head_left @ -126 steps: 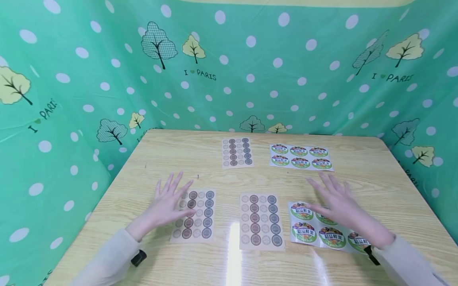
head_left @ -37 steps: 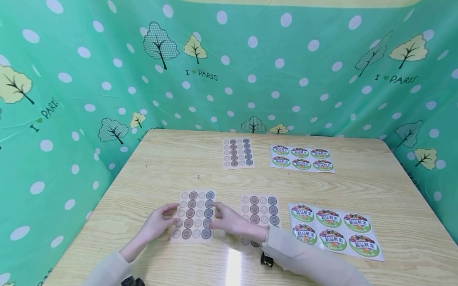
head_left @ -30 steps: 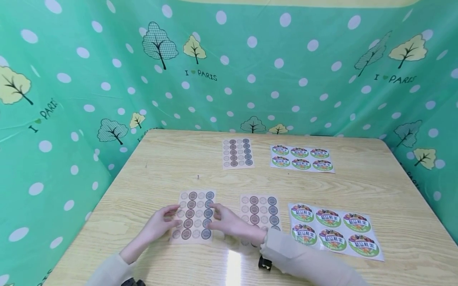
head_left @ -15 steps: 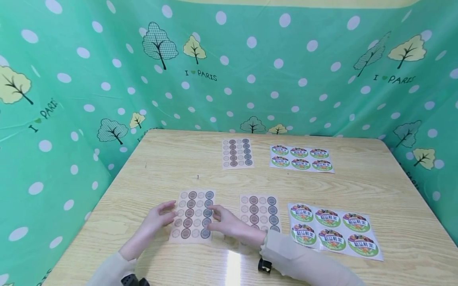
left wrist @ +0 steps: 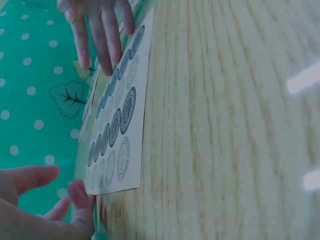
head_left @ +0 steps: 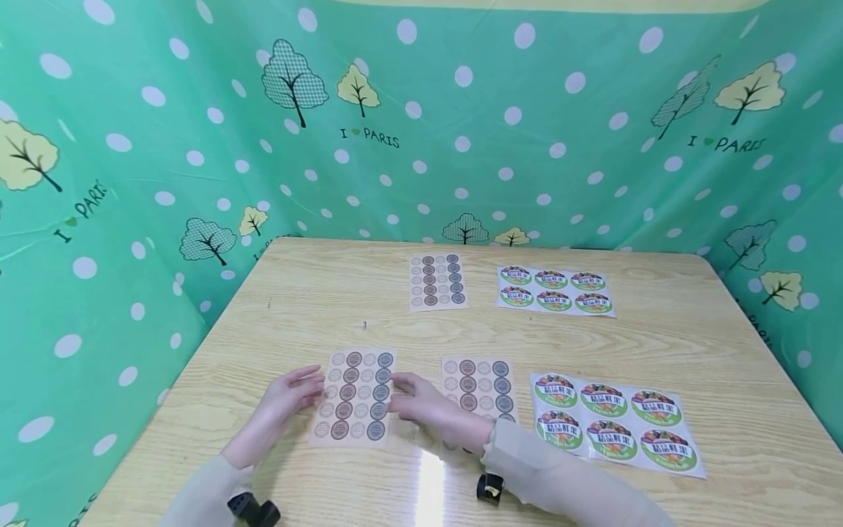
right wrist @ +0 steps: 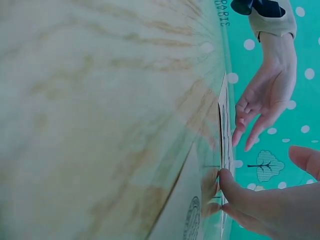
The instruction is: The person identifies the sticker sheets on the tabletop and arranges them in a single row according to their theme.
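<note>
A sticker sheet (head_left: 358, 402) with columns of pale, brown and blue-grey round stickers lies flat on the wooden table. My left hand (head_left: 286, 399) is at its left edge, fingers loosely bent. In the left wrist view, the thumb and fingers of that left hand (left wrist: 45, 210) stay apart, with a fingertip right at the sheet's corner. From the other side my right hand (head_left: 428, 406) reaches in, its fingertips at the sheet's right edge. The right wrist view has this right hand (right wrist: 265, 200) low over the table, fingertips down at the paper's edge.
A matching sticker sheet (head_left: 476, 380) lies partly under my right forearm. To its right is a sheet of oval fruit labels (head_left: 619, 424). Farther back are a smaller-looking round-sticker sheet (head_left: 437, 283) and another fruit-label sheet (head_left: 556, 291). A green dotted curtain (head_left: 421, 146) surrounds the table.
Both hands, first spread wide, have come to the front left sheet, the right one leaving the fruit labels. Lately the right fingertips moved back to the sheet's edge, and its lower end shifted slightly left.
</note>
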A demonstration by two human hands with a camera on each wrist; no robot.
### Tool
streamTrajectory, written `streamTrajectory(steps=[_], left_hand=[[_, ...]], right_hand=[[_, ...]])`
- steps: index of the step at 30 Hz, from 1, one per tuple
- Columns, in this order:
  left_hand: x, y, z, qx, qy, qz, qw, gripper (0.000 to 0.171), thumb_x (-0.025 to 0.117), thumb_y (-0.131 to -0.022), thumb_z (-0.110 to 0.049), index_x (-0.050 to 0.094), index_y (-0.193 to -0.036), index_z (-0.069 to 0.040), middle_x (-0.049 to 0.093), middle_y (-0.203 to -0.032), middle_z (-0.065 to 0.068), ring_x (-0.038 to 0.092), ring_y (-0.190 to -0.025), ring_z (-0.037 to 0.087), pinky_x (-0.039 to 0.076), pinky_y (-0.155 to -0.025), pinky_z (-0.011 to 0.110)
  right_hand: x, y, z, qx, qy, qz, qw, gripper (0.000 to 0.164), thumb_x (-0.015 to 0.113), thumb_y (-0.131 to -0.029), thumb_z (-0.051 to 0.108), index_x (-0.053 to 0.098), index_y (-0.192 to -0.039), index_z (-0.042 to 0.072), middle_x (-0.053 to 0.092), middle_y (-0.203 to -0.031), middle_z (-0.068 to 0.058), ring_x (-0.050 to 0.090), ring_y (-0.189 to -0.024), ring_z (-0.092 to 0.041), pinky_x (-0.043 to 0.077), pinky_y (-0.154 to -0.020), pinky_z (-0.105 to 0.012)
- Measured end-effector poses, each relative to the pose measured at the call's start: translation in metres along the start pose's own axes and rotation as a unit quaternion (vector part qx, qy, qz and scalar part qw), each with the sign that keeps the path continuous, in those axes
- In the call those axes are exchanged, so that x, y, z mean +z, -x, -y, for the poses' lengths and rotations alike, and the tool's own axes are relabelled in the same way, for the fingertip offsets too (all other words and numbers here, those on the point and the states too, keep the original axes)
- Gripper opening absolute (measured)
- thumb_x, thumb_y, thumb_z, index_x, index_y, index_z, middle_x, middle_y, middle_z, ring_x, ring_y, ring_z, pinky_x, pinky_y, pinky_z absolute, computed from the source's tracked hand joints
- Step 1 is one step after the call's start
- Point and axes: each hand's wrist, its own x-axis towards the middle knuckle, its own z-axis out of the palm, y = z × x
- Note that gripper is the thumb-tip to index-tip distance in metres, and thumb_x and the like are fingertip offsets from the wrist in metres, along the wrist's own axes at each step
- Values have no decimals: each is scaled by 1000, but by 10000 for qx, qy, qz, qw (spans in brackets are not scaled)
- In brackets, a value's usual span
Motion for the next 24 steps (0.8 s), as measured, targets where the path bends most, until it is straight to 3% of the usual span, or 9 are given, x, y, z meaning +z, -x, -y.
streamTrajectory(steps=[7,13,24], left_hand=[[1,-7,-1,-85,-285,-95,9995,47,53,-85,-4,36,-126,12,60,-94,8,55,-73,7,49,-66,21],[2,-12,1,-40,-492,-115,9987,47,55,-82,-3,40,-124,12,61,-90,4,54,-71,5,48,-66,19],[-2,-13,-2,21,269,410,9988,50,51,-85,-1,30,-129,12,59,-86,0,59,-73,8,51,-70,22]], right_hand=[[-2,-1,1,-39,154,-28,9999,64,58,-75,7,31,-131,-5,29,-136,-26,37,-119,-38,40,-93,-42],[-4,-3,3,-78,310,-20,9995,62,59,-76,8,32,-131,-5,30,-135,-26,39,-118,-37,43,-90,-38],[-1,-12,10,242,191,-367,9988,62,60,-77,3,32,-132,0,38,-130,-26,49,-107,-34,49,-80,-38]])
